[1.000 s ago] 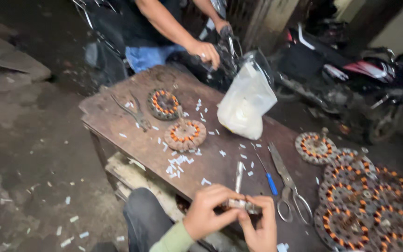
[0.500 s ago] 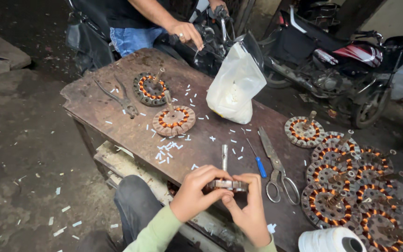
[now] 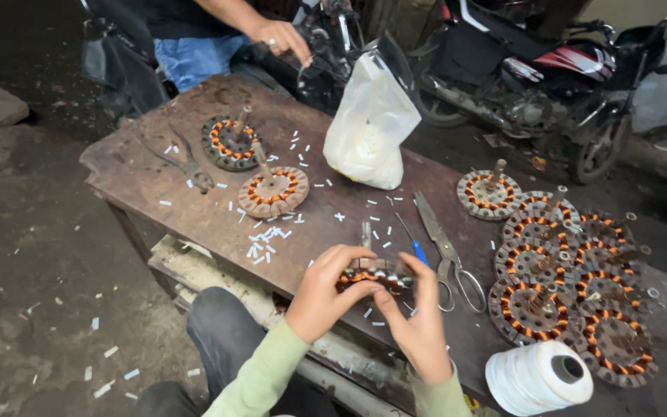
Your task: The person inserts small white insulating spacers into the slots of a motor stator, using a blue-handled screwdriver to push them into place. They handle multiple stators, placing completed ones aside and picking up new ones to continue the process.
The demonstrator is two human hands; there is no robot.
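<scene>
My left hand (image 3: pixel 323 293) and my right hand (image 3: pixel 418 316) both grip a round wound stator (image 3: pixel 374 275) with orange copper coils, held just above the near edge of the rusty brown workbench (image 3: pixel 156 185). A metal shaft sticks up from the stator between my hands. Scissors (image 3: pixel 448 255) and a blue-handled tool (image 3: pixel 412 243) lie just beyond my right hand. Two more stators (image 3: pixel 273 191) (image 3: pixel 229 142) lie further left on the bench.
Several stators are heaped at the right (image 3: pixel 565 270), beside a spool of white thread (image 3: pixel 538 377). A white plastic bag (image 3: pixel 370 123) stands mid-bench. Pliers (image 3: pixel 183 161) lie at left among white paper bits. Another person's hand (image 3: pixel 281 37) is at the far side; a motorcycle (image 3: pixel 550 85) is parked behind.
The view has shifted left and down, showing more of the stator heap and the thread spool. My hands keep the same stator at the bench's near edge.
</scene>
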